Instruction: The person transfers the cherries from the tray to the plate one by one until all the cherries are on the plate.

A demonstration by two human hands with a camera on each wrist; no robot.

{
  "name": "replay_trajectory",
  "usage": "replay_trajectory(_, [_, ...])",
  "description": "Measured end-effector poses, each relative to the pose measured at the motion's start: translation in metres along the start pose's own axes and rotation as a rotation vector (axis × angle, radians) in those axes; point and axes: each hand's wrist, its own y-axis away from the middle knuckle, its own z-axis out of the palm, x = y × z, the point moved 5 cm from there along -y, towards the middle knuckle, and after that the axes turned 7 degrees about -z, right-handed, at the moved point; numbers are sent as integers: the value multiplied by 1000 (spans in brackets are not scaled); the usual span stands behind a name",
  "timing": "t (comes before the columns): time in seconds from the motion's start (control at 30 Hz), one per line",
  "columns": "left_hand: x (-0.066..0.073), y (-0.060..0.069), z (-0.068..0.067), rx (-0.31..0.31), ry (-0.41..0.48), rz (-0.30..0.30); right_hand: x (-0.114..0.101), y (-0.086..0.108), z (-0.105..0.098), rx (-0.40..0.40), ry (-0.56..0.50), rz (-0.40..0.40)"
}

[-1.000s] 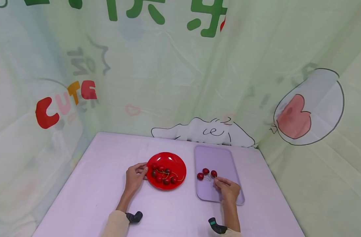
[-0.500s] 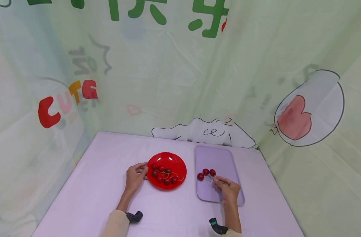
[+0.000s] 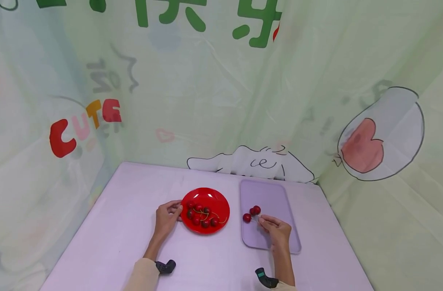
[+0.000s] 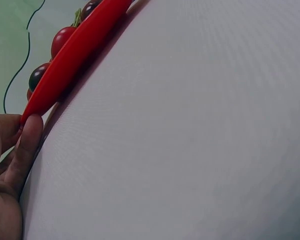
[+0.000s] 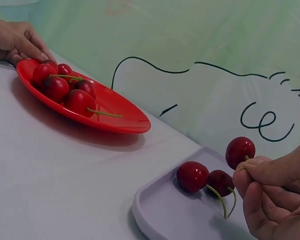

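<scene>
My left hand (image 3: 166, 218) grips the near-left rim of a round red plate (image 3: 210, 195), thumb and fingers on either side of the edge. Several dark red cherries (image 5: 81, 103) with green stems lie in the plate. Over a lilac tray (image 3: 266, 192), my right hand (image 3: 278, 233) pinches one cherry (image 5: 240, 152) by its stem. In the right wrist view that cherry hangs clear of the tray floor, stem side toward the fingertips. Two more cherries, a nearer one (image 5: 192, 176) and a darker one (image 5: 220, 183), lie on the tray just beside it.
Plate and tray stand side by side on a pale table (image 3: 203, 262), a narrow strip of tabletop between them. A printed curtain (image 3: 214, 101) closes off the back and sides. Each wrist carries a black camera mount (image 3: 165, 266).
The right hand has shifted slightly left and carried its cherry toward the other two, so it now overlaps one of them in the head view. The left hand and plate stay put.
</scene>
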Motion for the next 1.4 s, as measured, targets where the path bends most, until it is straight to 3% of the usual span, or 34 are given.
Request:
replay_trajectory(0.47, [1,-4,2,-15,51,3,-11,1,21,-65,-3,-32])
replay_trajectory(0.73, [3,-3,3,-7,19,-8,-6,-3,33,-78,-52,-64])
replay_trajectory(1.13, [0,-4,2,2,-21,-13,3,-7,43,-107,61,-55])
replay_trajectory(1.4, [-2,-2,1,3,-21,-32,3,-5,51,-137,50,-89])
